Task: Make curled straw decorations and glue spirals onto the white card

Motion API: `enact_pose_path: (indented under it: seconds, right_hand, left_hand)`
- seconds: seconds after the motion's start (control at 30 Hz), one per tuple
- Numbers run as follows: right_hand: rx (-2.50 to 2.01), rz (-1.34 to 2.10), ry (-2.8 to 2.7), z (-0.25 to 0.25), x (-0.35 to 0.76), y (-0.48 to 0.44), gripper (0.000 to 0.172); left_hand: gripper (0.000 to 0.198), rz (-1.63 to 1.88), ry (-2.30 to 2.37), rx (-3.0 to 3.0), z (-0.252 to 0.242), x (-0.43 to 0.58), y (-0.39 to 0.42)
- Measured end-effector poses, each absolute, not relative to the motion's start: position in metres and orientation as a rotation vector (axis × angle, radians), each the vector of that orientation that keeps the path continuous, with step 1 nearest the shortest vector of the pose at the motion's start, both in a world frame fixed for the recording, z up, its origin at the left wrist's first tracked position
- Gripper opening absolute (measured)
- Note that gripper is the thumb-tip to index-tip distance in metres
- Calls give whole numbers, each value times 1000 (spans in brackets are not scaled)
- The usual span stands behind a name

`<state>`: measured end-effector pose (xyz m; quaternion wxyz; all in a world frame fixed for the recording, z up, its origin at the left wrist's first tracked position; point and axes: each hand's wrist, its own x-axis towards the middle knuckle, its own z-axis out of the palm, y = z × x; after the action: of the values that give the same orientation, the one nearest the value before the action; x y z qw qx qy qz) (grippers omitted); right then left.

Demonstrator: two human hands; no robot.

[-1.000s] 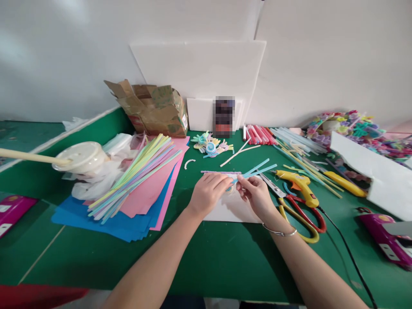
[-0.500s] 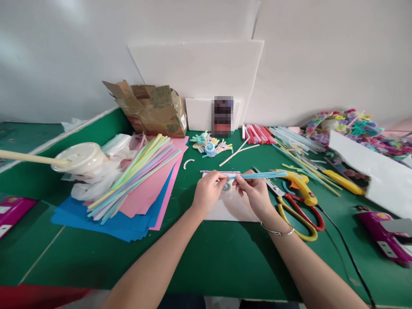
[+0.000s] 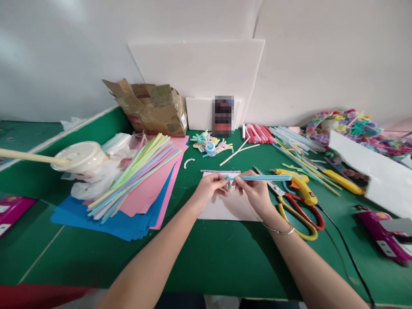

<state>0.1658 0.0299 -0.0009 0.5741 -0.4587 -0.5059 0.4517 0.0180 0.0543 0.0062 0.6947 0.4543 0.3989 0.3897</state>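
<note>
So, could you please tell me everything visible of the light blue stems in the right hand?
The light blue stems look slim, straight and soft, like pipe cleaners, bunched together; their number is unclear. They extend nearly level, free ends pointing right, overlapping the yellow glue gun in view. The right hand's grip pinches them near the other end; whether the left hand's grip touches them is hard to tell.

Pale blue strips (image 3: 267, 177), a white sheet (image 3: 222, 210) and a green desk (image 3: 238, 257); a yellow glue gun (image 3: 308, 192) with an orange trigger (image 3: 295, 184) and black cord (image 3: 343, 249); scissors (image 3: 280, 195) with one red handle, one yellow; a bundle (image 3: 137, 174) mixing yellow, lilac and pale blue; pink sheets (image 3: 141, 199), blue sheets (image 3: 125, 231); a brown box (image 3: 157, 118)
</note>
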Motion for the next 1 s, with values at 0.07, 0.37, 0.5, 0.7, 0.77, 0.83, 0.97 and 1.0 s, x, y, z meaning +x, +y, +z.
enact_pose_path:
  seconds: [0.07, 0.37, 0.5, 0.7, 0.77, 0.83, 0.97, 1.0]
  right_hand:
    - [-1094, 1080, -1185, -2, 166, 30, 30]
    - [-1106, 1208, -1040, 5, 167, 29, 33]
    - [-1096, 1193, -884, 8, 168, 28, 29]
    - [-1109, 1208, -801, 6, 172, 32, 34]
    - [-1118, 1214, -797, 6, 172, 33, 34]
    - [-1113, 1219, -799, 7, 172, 34, 32]
    - [-1115, 1238, -813, 6, 173, 34, 31]
    - [-1120, 1249, -818, 5, 173, 34, 31]
  left_hand:
    - [26, 867, 904, 1037, 6, 18, 55]
    - [15, 1051, 1045, 1458, 3, 17, 56]
    - [11, 1179, 1093, 1745, 2, 14, 55]
    - [11, 1247, 1046, 2038, 0, 12, 56]
    - [11, 1259, 1035, 2084, -1, 12, 56]
    - [11, 1272, 1030, 2119, -2, 12, 57]
    - [13, 1308, 1038, 2204, -4, 11, 57]
    - [13, 1314, 1043, 2234, -4, 10, 57]
